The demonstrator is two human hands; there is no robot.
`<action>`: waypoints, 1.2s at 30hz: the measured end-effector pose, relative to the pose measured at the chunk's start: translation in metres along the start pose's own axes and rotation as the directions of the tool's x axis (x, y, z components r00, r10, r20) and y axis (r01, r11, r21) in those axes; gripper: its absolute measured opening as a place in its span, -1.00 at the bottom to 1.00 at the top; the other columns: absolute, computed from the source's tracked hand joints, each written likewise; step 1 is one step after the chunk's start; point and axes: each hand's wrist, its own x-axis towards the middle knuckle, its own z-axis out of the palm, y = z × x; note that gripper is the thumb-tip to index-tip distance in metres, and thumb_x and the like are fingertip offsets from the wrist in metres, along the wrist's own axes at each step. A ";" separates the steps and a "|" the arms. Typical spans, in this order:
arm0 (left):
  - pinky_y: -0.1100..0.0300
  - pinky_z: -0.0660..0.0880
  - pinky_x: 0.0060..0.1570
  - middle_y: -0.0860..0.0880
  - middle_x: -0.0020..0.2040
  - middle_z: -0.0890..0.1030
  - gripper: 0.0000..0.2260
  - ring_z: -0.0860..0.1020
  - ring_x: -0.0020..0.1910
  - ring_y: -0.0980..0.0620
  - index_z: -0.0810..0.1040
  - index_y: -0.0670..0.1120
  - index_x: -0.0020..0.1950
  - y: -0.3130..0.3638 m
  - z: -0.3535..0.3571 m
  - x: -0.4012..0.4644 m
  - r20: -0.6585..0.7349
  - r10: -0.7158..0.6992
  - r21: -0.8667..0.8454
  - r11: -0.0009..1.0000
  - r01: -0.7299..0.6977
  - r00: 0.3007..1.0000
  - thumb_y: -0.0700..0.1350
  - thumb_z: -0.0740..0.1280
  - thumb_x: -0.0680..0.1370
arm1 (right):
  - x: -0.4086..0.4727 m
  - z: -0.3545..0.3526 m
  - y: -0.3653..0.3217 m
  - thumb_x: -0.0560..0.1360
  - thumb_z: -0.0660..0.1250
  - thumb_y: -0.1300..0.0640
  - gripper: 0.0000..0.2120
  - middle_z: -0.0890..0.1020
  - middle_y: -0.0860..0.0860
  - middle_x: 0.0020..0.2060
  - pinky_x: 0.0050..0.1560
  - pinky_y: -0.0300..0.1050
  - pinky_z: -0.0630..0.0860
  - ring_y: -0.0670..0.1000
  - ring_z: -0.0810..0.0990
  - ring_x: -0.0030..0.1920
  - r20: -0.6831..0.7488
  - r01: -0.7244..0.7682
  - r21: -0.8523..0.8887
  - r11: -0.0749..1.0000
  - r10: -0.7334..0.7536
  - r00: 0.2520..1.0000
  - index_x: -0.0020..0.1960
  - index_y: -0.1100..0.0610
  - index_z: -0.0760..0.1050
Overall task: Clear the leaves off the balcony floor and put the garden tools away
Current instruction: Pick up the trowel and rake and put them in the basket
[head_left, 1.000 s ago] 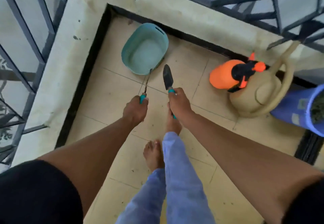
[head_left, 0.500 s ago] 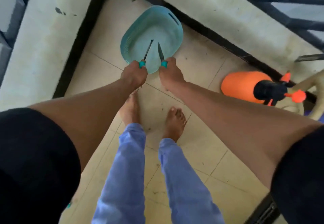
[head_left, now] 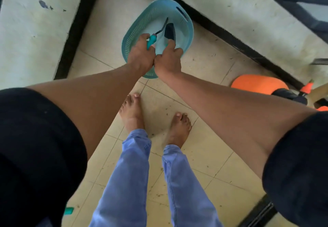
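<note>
Holding teal-handled tools over teal mesh basket [head_left: 134,31]: left hand [head_left: 141,53] grips rake [head_left: 156,33]; right hand [head_left: 168,59] grips dark-bladed trowel [head_left: 170,31].

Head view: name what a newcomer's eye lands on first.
Both hands meet over the teal basket in the floor's far corner: the left hand grips a teal-handled fork tool, the right hand a dark trowel. At the right edge lies an orange sprayer.
</note>
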 end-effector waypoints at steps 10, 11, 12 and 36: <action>0.12 0.44 0.36 0.02 0.50 0.46 -0.55 0.45 0.44 0.00 0.34 0.03 0.58 -0.011 -0.023 0.000 0.040 -0.092 -0.034 0.995 0.093 0.995 -0.19 0.16 0.68 | 0.003 -0.004 -0.014 0.63 0.17 0.17 -0.64 0.55 0.12 0.21 -0.07 -0.09 0.41 0.12 0.57 0.13 0.145 -0.012 -0.003 1.000 0.012 0.989 0.42 0.12 0.35; 0.18 0.47 0.29 0.03 0.45 0.50 -0.58 0.48 0.38 0.03 0.39 0.02 0.54 -0.010 -0.026 -0.007 0.028 -0.086 -0.065 0.994 0.088 0.996 -0.18 0.17 0.68 | -0.001 -0.008 -0.014 0.65 0.17 0.17 -0.67 0.55 0.07 0.19 -0.06 -0.13 0.39 0.07 0.55 0.09 0.143 -0.003 -0.008 1.000 0.005 0.990 0.41 0.12 0.38; 0.23 0.50 0.20 0.05 0.38 0.55 -0.62 0.52 0.31 0.06 0.46 0.02 0.49 -0.009 -0.029 -0.014 0.015 -0.079 -0.093 0.992 0.080 0.997 -0.17 0.17 0.68 | -0.005 -0.013 -0.016 0.66 0.17 0.18 -0.68 0.54 0.03 0.16 -0.05 -0.15 0.38 0.03 0.53 0.08 0.147 0.004 -0.018 1.000 -0.001 0.989 0.40 0.12 0.41; 0.22 0.39 -0.29 -0.09 -0.13 0.68 -0.87 0.56 -0.19 -0.08 0.60 0.03 -0.17 -0.123 -0.036 -0.300 0.054 -0.483 -0.749 0.560 0.355 0.874 -0.14 0.30 0.54 | -0.229 -0.011 -0.027 0.54 0.35 0.06 -0.92 0.68 -0.13 -0.13 -0.01 -0.09 0.56 -0.05 0.63 -0.10 0.640 0.691 -0.389 0.610 -0.361 0.679 -0.06 0.01 0.62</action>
